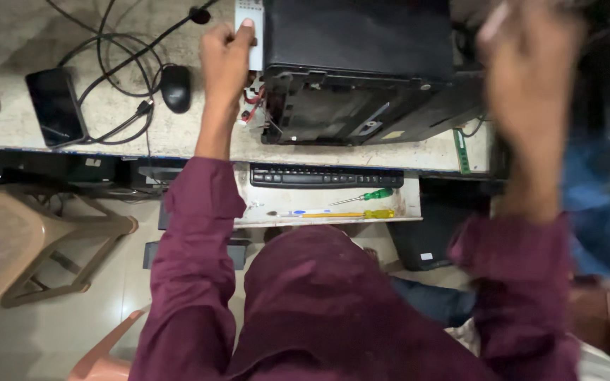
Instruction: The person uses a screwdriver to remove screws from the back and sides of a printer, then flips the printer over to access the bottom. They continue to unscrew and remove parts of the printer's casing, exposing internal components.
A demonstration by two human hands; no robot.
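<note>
My left hand (pixel 225 58) is closed on a small white flat part (pixel 251 42) at the left edge of an opened black laptop (pixel 361 77) on the worn desk (pixel 178 134). Red wires (pixel 252 107) show at the laptop's open left corner. My right hand (pixel 531 77) is raised near the camera over the laptop's right side; it is heavily blurred, and something pale seems to stick out at its top, though what it is cannot be made out.
A black mouse (pixel 176 87), looping black cables (pixel 118 63) and a black phone (pixel 56 106) lie left. A pull-out tray (pixel 270 201) holds a keyboard (pixel 326 176), green (pixel 367 196) and yellow (pixel 347 214) screwdrivers. A green memory stick (pixel 462 150) lies at the desk edge. A wooden stool (pixel 15 243) stands lower left.
</note>
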